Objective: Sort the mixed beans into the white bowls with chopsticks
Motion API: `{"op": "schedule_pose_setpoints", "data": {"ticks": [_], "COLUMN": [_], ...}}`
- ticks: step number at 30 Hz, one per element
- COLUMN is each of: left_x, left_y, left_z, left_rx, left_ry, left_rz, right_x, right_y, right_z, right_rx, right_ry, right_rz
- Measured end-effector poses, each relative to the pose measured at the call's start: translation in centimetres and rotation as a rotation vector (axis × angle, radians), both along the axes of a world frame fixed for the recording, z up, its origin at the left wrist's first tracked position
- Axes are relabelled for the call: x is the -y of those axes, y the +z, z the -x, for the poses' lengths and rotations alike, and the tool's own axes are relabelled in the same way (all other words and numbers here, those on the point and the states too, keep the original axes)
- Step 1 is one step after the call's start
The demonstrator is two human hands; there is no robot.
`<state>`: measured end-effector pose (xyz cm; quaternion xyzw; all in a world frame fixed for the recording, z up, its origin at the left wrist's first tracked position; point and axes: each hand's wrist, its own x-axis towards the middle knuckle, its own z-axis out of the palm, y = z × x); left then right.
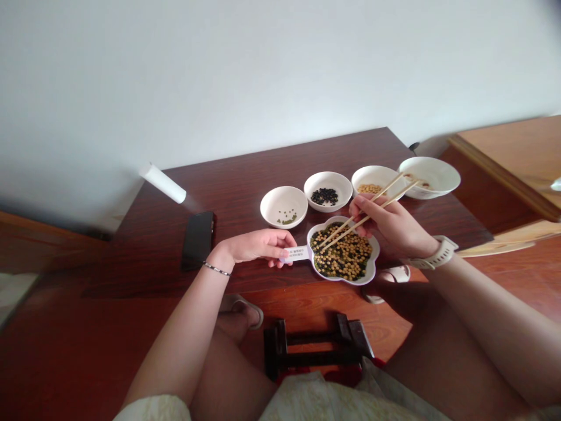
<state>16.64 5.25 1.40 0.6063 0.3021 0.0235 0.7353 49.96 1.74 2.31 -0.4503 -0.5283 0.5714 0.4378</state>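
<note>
My left hand [267,247] is closed round the labelled handle of a white flower-shaped dish [377,251], fingers below and thumb on top. Mixed beans [339,257], yellow, black and green, cover the bottom of that dish. A pair of wooden chopsticks [381,202] is gripped in my right hand [385,222], their tips down among the beans at the dish's left side. Behind it stand a white bowl with a few green beans [283,197], a bowl with black beans [313,181] and a bowl with yellow beans [372,173], the last partly hidden by my right hand.
A larger white bowl [438,175] holding a few brownish pieces stands at the table's right end. On the left lie a black phone [198,240] and a white cylinder [163,182]. The dark wooden table [245,169] meets the wall; a dark stool [307,345] is below.
</note>
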Motion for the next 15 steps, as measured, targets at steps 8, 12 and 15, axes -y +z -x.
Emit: {"op": "schedule_pose_setpoints", "data": {"ticks": [8,12,15], "left_x": [0.01,-0.02,-0.08], "left_y": [-0.1,-0.18,-0.15], "left_z": [0.06,0.12,0.13], "left_rx": [0.005,0.012,0.009], "left_ry": [0.007,0.002,-0.005], "left_rz": [0.006,0.012,0.017], "right_x": [0.02,-0.02,-0.11], "right_y": [0.5,0.68,0.38], "right_z": [-0.17,-0.4,-0.42], "right_rx": [-0.074,-0.085,-0.074], "right_ry": [-0.033,-0.047,-0.019], "right_rz": [0.032,0.06,0.063]}}
